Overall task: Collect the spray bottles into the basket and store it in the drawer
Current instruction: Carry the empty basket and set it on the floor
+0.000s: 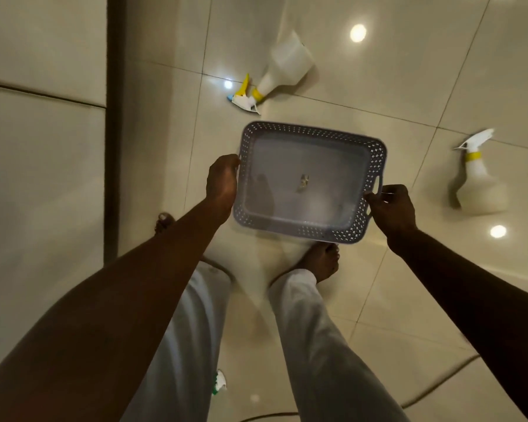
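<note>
2 spray bottles sit on glossy tiles; left grip and right grip clasp the basket.

You stand on a glossy cream tiled floor. On it, a first spray bottle lies on its side at upper centre, its yellow-collared head toward lower left. A second spray bottle sits at mid right. Your bare feet rest at centre.

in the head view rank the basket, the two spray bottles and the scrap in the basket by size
1. basket, though it is held up nearer the camera
2. top spray bottle and right spray bottle: these look alike, so they are not ranked
3. scrap, smallest
</note>
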The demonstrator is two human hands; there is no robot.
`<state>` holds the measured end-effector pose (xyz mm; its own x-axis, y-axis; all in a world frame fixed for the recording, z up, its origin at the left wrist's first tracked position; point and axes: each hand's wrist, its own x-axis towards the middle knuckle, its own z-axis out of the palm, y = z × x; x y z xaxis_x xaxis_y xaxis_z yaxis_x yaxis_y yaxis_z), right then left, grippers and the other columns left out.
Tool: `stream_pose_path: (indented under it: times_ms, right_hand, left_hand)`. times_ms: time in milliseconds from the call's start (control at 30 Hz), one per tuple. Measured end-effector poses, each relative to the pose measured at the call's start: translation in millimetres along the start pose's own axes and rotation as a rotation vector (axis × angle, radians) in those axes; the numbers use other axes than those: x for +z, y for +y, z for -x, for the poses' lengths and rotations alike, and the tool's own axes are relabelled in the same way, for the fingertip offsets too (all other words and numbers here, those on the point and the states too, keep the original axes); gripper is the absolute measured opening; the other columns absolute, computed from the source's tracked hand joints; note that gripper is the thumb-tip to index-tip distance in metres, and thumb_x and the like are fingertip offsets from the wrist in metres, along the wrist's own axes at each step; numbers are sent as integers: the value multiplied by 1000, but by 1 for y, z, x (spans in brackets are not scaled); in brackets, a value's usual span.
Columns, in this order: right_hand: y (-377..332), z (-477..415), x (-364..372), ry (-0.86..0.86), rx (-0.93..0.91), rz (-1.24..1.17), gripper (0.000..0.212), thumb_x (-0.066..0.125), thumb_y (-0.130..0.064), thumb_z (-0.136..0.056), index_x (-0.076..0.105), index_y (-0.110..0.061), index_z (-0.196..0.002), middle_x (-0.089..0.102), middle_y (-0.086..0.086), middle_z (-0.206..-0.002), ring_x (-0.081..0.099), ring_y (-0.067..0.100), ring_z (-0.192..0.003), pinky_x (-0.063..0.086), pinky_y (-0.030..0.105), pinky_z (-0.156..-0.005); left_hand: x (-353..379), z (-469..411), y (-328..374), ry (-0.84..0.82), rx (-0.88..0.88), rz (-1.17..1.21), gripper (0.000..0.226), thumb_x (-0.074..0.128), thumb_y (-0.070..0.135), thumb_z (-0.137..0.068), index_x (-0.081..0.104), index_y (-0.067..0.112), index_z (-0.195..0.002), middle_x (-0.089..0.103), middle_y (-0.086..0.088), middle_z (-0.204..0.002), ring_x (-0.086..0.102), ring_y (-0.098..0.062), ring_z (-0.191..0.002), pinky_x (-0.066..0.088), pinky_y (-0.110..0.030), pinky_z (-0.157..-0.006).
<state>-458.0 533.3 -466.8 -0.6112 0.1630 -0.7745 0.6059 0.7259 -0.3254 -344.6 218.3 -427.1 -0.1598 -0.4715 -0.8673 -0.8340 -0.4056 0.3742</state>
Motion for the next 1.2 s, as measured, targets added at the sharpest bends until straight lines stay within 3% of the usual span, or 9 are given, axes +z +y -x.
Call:
stream_pose_path:
  times_ms: [167,433,567,700,767,867,933,1067,1200]
  right_hand:
    - [6,-11,2,-13,7,9,52,76,-38,-94,54,-13,-133,65,0,-122,64,24,-104,55,40,-88]
    - [2,-20,4,-44,3,56,49,74,-40,-95,53,-14,-131,62,-1,-121,61,21,-103,45,25,-68]
    - [-8,-16,4,-11,6,127,56,73,-41,-96,50,-12,-139,61,9,-138,62,30,-117,56,46,-92]
    - [-41,-4,5,122,-362,328,61,69,-39,-98,46,-12,-147,50,13,-150,51,34,-137,48,50,-107]
    - [-75,-7,10,113,-577,368,59,67,-36,-98,46,-13,-148,48,12,-153,48,32,-141,47,49,-110]
    - [-139,-21,25,64,-798,390,60,62,-38,-100,46,-14,-152,39,9,-165,38,29,-152,40,42,-118]
    - [-182,-32,37,27,-922,421,61,59,-38,-102,45,-14,-155,34,7,-169,34,28,-155,36,35,-116]
    - [-254,-56,63,-85,-1103,618,64,53,-42,-104,40,-15,-161,27,8,-174,28,30,-159,33,36,-119]
    - [-298,-74,91,-204,-1122,876,65,47,-49,-107,35,-21,-164,24,7,-175,24,34,-160,34,52,-124]
  left_hand:
    - [12,-14,1,22,-1,-44,43,46,28,-96,71,-2,-115,71,-22,-122,69,-38,-115,55,-56,-104]
    - [16,-29,-1,14,31,-72,40,45,27,-99,73,2,-112,71,-17,-121,68,-37,-115,55,-55,-104]
    - [18,-31,0,109,104,-155,38,48,27,-104,67,5,-128,66,-15,-135,63,-26,-115,50,-37,-101]
    - [30,-28,10,297,390,-144,33,53,21,-105,61,12,-136,58,-9,-131,55,-11,-108,40,-4,-79]
    - [43,-29,29,234,443,-71,31,54,19,-104,63,11,-133,60,-9,-128,58,-11,-103,44,-3,-79]
    - [70,-35,69,87,271,247,19,55,15,-103,66,7,-117,67,-17,-110,63,-31,-97,53,-37,-89]
    - [89,-42,93,-17,95,539,15,53,15,-104,64,6,-108,61,-13,-92,58,-28,-83,50,-37,-78]
    - [112,-61,123,-129,-146,794,50,49,40,-106,56,4,-140,57,-13,-107,53,-25,-94,46,-33,-74]
    - [124,-75,136,-212,-243,1028,61,42,52,-106,47,8,-148,51,-14,-113,52,-28,-106,47,-42,-96]
